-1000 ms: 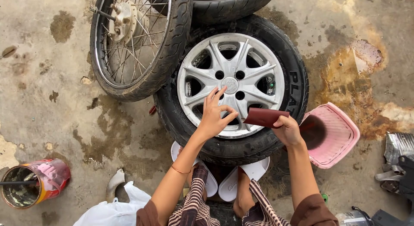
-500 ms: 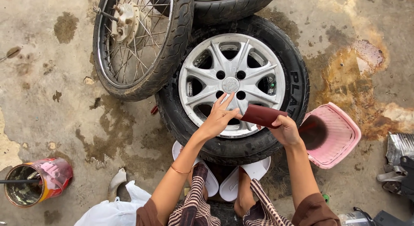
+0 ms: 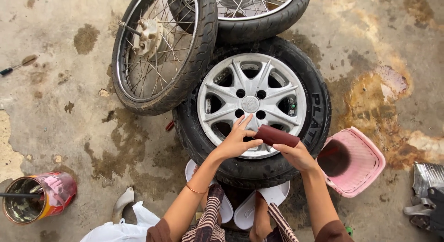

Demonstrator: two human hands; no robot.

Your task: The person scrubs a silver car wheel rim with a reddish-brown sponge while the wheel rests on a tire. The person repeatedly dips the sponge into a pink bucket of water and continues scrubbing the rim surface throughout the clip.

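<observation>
Car wheel: a black rubber tyre on a silver multi-spoke alloy rim (image 3: 252, 103) is laid flat on stained concrete, at the centre of the view.
Folded sheet: a dark reddish-brown folded sheet (image 3: 276, 135) is held over the rim's edge at 5 o'clock from the hub.
Left hand: the left hand (image 3: 236, 141) is seen at 6 o'clock from the hub, thumb and fingers pinched on the sheet's left end.
Right hand: the right hand (image 3: 298, 156) is placed under the sheet's right end, fingers curled around it.
Spoked wheels: a wire-spoked motorcycle wheel with a black tyre (image 3: 162, 48) is leaned on the car wheel at 10 o'clock; a second one (image 3: 259, 11) is seen at 12 o'clock.
Pink tray: a square pink plastic tray (image 3: 358, 161) is set at 4 o'clock, just beside the tyre.
Tin: a red open metal tin (image 3: 39, 198) is seen at 8 o'clock, well apart.
Sandals: white sandals (image 3: 252, 207) are tucked against the tyre at 6 o'clock.
</observation>
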